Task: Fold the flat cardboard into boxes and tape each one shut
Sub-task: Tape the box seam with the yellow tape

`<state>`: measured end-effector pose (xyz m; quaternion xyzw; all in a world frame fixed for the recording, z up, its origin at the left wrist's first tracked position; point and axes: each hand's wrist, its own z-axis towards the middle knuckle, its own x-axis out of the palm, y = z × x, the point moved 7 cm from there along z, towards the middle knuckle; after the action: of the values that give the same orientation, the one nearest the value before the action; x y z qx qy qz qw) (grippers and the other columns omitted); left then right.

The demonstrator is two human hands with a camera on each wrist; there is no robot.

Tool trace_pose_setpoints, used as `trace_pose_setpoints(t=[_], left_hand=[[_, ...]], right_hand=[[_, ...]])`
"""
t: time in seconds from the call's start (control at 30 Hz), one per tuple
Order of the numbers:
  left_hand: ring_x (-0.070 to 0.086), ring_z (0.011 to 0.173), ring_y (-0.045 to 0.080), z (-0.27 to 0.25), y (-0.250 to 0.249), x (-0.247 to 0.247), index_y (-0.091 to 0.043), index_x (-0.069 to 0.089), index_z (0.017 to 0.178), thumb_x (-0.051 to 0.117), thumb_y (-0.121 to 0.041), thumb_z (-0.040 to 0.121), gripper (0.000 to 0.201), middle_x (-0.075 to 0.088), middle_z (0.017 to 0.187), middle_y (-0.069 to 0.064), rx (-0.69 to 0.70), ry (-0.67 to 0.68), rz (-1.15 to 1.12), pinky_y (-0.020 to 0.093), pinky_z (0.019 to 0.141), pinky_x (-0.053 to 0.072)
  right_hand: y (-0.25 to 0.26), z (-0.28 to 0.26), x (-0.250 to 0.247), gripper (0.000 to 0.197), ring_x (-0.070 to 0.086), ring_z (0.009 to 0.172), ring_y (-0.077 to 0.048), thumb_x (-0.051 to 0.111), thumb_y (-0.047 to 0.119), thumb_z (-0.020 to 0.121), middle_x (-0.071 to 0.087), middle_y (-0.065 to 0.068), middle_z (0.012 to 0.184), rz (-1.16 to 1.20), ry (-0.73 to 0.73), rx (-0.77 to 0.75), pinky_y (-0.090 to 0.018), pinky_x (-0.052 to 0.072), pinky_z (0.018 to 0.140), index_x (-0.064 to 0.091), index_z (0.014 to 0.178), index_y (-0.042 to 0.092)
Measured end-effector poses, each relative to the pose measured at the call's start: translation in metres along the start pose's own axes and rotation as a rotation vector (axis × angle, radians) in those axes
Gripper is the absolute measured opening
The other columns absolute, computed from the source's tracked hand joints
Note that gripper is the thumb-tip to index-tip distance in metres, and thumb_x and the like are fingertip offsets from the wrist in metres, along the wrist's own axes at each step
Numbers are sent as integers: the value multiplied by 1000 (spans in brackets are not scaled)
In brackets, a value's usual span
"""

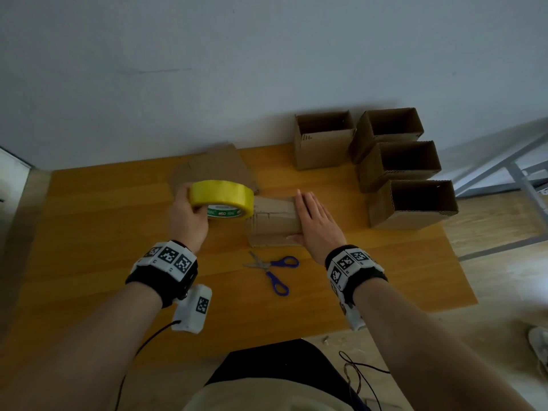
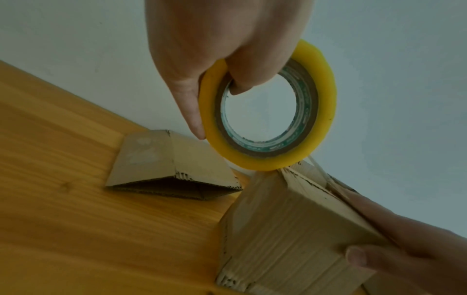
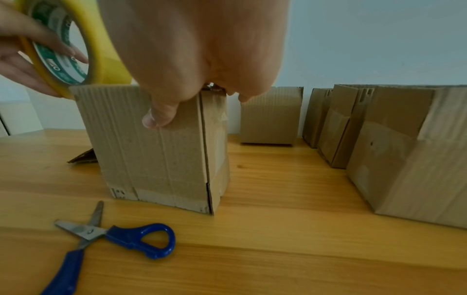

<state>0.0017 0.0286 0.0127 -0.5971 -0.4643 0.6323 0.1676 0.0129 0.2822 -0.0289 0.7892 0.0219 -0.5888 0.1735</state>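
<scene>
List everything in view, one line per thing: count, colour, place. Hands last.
tape roll: one, yellow, held at the left top edge of the box being taped
box being taped: one, brown, table centre
open boxes: four, brown, far right of table
flat cardboard: one, brown, behind the tape roll
scissors: one pair, blue handles, in front of the box being taped
table: one, orange wood
left hand: grips the tape roll
right hand: flat on the box being taped, thumb over its near side

Five boxes (image 1: pixel 274 221), one tape roll (image 1: pixel 222 195), one scissors (image 1: pixel 274 269), one flat cardboard (image 1: pixel 213 167).
</scene>
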Motion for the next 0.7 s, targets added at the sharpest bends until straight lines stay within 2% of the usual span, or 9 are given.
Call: trace_pose_setpoints(t=[0.07,0.17,0.27,0.4,0.47,0.5,0.6,0.7], left_hand=[[63,91,31,-1,1,1,-10,44,129,52,-4,91,39,62,106,15,12,25,-4,43,74,55],[64,94,34,1,3,3,-9,45,127,54,-6,92,37,63,109,18,0,51,-17,48,79,55],[63,97,33,2,3,5,-9,45,126,54,-6,91,36,62,110,17,3,59,-42,49,80,55],[64,94,32,3,4,7,-9,46,124,53,-5,91,33,63,106,16,11,61,-51,48,78,56],[64,93,30,4,6,7,-8,47,124,53,-5,91,33,63,106,15,14,67,-33,41,74,56],[64,90,28,5,6,7,-8,46,124,53,-6,92,33,62,104,14,18,70,-17,34,68,55],[58,80,21,6,6,5,-7,45,125,52,-5,92,34,60,98,11,36,69,39,16,53,40],[57,79,21,10,6,2,-5,44,123,54,-2,90,34,61,98,13,65,55,68,13,52,35]], right_hand=[[1,-1,0,97,-4,147,-23,53,48,90,-3,-9,160,3,-5,0,-35,4,121,-14,150,12],[1,-1,-5,100,0,147,-22,56,49,87,2,-7,160,-9,-24,18,-35,1,119,-11,151,12],[3,1,-11,106,-3,147,-24,64,50,82,5,-7,159,-23,-39,38,-40,-4,118,-7,151,11],[20,8,-15,113,-6,147,-22,64,62,76,3,-5,160,-61,-41,-49,-42,-8,118,-2,152,10],[30,12,-15,111,-4,148,-21,61,64,77,4,-5,160,-60,-31,-86,-39,-9,118,-2,152,10],[32,14,-15,109,-1,148,-20,60,63,79,7,-6,160,-52,-25,-93,-38,-10,117,-2,152,11],[34,18,-15,105,12,146,-20,60,58,81,21,-8,156,-21,-11,-96,-37,-7,118,-2,151,10],[36,19,-13,106,15,145,-20,61,55,81,23,-7,156,-14,1,-113,-36,-6,118,-5,151,10]])
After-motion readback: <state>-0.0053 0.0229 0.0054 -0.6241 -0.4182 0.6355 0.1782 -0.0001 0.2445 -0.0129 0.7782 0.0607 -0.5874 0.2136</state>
